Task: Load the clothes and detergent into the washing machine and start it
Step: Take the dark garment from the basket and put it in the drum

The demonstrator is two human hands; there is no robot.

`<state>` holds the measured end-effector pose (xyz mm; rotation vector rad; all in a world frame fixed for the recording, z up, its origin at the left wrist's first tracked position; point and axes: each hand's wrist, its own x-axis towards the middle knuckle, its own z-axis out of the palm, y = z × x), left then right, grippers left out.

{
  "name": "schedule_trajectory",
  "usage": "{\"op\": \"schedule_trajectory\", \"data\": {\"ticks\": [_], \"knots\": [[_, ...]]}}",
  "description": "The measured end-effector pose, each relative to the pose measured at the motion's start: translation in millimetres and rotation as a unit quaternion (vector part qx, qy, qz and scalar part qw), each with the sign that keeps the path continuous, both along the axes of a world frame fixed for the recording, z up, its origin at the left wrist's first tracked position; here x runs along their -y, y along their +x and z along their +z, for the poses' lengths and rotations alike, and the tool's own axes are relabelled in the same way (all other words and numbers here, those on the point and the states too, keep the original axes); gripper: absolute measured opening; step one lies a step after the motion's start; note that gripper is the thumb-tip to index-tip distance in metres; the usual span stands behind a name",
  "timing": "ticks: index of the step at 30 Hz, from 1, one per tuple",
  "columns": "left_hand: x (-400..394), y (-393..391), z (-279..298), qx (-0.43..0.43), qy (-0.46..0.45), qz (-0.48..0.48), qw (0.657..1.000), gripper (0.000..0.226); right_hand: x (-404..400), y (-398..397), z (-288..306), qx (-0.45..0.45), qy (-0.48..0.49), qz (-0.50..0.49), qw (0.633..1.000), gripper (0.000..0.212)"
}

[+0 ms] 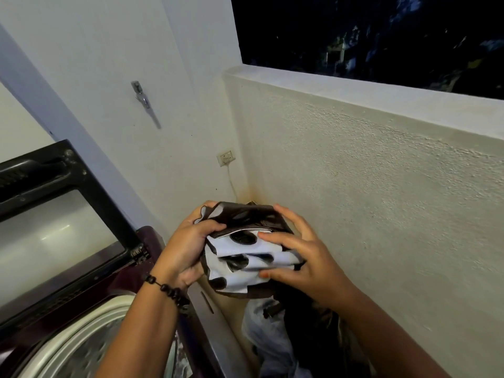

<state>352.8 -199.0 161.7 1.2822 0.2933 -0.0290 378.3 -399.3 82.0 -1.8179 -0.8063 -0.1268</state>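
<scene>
A bunched garment [245, 249], white with dark spots and a dark brown side, is held up between both hands above the gap beside the washer. My left hand [188, 249] grips its left side with curled fingers. My right hand [297, 249] pinches its right edge between thumb and fingers. The top-loading washing machine [114, 285] stands at the lower left with its black-framed lid [62, 214] raised. Its pale drum opening [81, 339] shows below my left forearm. No detergent is in view.
More clothes [275, 339], pale and dark, are piled low between the washer and the rough right wall [381, 214]. A wall socket [226, 157] with a cord sits in the corner. A metal tap [144, 102] juts from the left wall.
</scene>
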Motion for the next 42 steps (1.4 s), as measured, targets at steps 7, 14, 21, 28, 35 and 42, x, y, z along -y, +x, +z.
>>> {"op": "schedule_trajectory", "data": {"ticks": [7,14,21,28,35,42], "knots": [[0.4,-2.1,5.2,-0.009,0.024,-0.109,0.994,0.014,6.7,20.0,17.2,-0.116,-0.050,0.085,0.988,0.095],[0.8,5.7,9.3,-0.027,-0.143,0.009,0.989,0.021,-11.0,-2.0,18.9,-0.079,-0.135,0.101,0.983,0.129],[0.5,3.4,-6.1,-0.064,-0.219,0.004,0.974,0.035,-15.2,2.1,-0.6,-0.026,-0.006,0.047,0.999,0.078],[-9.1,-13.7,-4.8,-0.029,-0.128,-0.063,0.989,0.062,7.1,30.4,11.6,-0.060,-0.057,-0.014,0.996,0.054],[-19.3,-27.4,3.1,0.000,0.170,-0.074,0.983,0.120,24.0,51.3,37.9,-0.122,-0.063,-0.025,0.990,0.034],[10.0,-28.2,1.4,0.128,0.784,-0.145,0.590,0.141,15.5,54.6,47.3,-0.153,-0.188,0.057,0.969,0.042]]}}
